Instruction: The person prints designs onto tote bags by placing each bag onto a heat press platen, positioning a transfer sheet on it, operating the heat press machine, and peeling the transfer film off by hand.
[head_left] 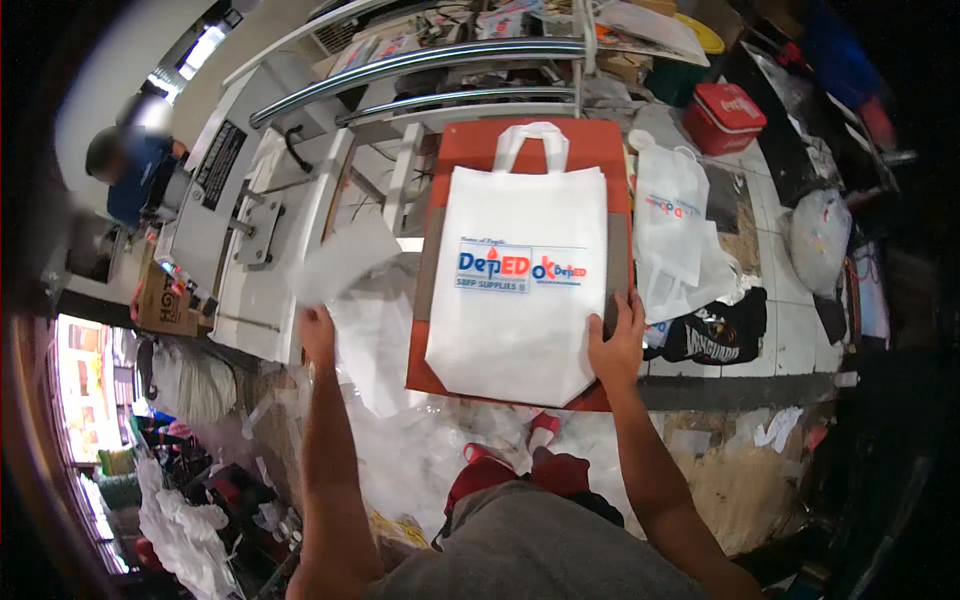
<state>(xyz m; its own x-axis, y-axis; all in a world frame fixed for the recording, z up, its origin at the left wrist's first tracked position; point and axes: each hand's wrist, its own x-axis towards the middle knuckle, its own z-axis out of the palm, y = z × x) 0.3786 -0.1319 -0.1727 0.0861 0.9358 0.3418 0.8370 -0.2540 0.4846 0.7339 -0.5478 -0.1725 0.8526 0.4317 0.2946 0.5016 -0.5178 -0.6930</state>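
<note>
A white tote bag point(520, 340) lies flat on a reddish-brown board point(470, 140), its handle loop at the far end. Blue and red "DepED" lettering is printed across its middle. At the bag's lower right edge rests my right hand point(617, 345), fingers stretched out and thumb apart, touching the bag's side. Left of the board, my left hand point(317, 335) is closed at the near corner of a thin white sheet point(350, 260). The sheet is slightly blurred, and its exact material cannot be told.
Printed white bags point(672, 215) and a black cloth point(715, 330) lie on the tiled surface to the right. Beyond them stands a red cooler box point(724, 117). Metal bars point(430, 72) of a white machine cross behind the board. Another person point(135, 175) is at far left.
</note>
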